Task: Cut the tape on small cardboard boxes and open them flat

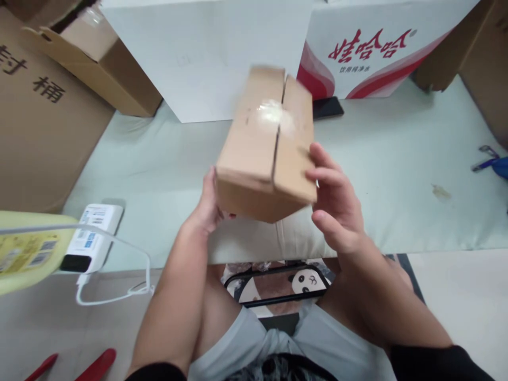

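A small brown cardboard box (257, 148) is held up, tilted, over the pale green covered surface. Its top flaps meet at a dark seam, with shiny clear tape across the middle. My left hand (209, 203) grips the box's near left corner, some fingers hidden beneath it. At the right side, my right hand (337, 198) has its fingers spread. Its fingertips are at the box's edge, slightly blurred, and the thumb stands apart from the cardboard.
Behind stand a large white carton (206, 58) and a white-and-red printed carton (369, 58), with a black phone (327, 108) before them. Brown cartons (43, 121) flank the left. A white power bank (93, 235) with a cable lies by a yellow-green item (35, 248). A blue object (500, 167) is far right.
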Available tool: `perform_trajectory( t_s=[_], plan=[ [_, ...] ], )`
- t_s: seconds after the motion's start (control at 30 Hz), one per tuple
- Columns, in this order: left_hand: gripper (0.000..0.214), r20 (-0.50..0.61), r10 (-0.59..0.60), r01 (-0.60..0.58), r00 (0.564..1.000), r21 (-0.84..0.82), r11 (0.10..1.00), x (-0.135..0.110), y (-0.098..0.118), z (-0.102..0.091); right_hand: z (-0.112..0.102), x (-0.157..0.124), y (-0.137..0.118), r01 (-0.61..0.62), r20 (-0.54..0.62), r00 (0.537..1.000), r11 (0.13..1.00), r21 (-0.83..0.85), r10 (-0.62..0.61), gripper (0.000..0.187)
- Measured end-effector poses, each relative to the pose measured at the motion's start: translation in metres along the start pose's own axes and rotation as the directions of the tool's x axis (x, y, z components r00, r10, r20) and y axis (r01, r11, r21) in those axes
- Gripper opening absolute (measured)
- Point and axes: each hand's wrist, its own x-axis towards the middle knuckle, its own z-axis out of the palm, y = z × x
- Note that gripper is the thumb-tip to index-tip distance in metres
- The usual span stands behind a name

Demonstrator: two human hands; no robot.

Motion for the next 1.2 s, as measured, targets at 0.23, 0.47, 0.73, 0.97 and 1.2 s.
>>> perform_trajectory(
  t_s=[0.23,0.47,0.73,0.97,1.2],
  plan=[
    [0.062,0.291,-0.311,0.221,0.905,0.303,0.927,-0.010,0.000,0.014,-0.007,0.002,0.014,-0.044,-0.212,0.977,0.995,-0.095,0.023,0.035],
    [0.039,-0.260,0.700,-0.568,0.666,0.432,0.701,-0.007,-0.007,0.011,-0.004,0.003,0.018,-0.081,-0.187,0.981,0.991,-0.110,0.060,0.024],
    [0.051,0.226,0.948,-0.882,0.222,0.461,0.097,-0.004,-0.021,0.042,-0.013,-0.002,0.041,-0.247,-0.416,0.887,0.967,-0.062,0.200,0.031],
    [0.055,0.218,0.951,-0.857,0.218,0.509,0.079,-0.002,-0.024,0.043,-0.033,0.007,0.040,-0.600,-0.169,0.624,0.329,-0.729,0.763,0.059],
    [0.056,0.189,0.967,-0.862,0.173,0.503,0.056,0.000,-0.027,0.051,-0.038,0.016,0.048,-0.733,-0.249,0.597,0.391,-0.557,0.763,0.034]
  ],
)
